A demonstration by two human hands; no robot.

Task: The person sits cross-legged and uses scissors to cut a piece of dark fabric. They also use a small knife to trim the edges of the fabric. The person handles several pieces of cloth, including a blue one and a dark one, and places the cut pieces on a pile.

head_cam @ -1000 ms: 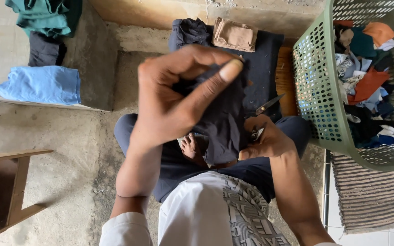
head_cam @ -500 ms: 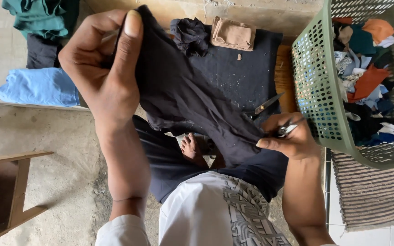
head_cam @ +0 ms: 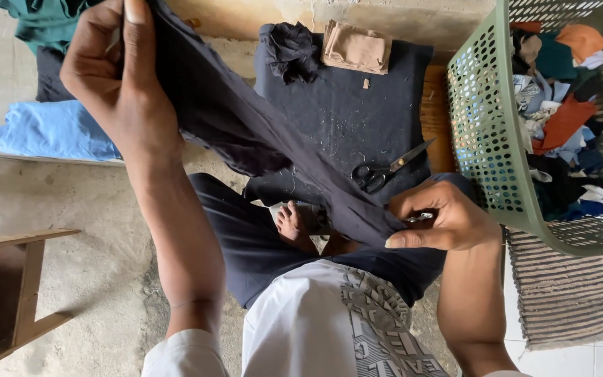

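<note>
Left hand (head_cam: 116, 84) and right hand (head_cam: 441, 220) pinch the dark cloth (head_cam: 259, 139) taut between them, apparently checking it; scissors (head_cam: 385, 167) lie near

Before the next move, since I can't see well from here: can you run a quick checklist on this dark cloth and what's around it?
1. Left hand pinching the dark cloth: ok.
2. Right hand gripping its lower end: ok.
3. Cloth stretched taut between both hands: ok.
4. Scissors lying free on the dark mat: ok.
5. What the small metal item at the right hand is: cannot tell.
</note>
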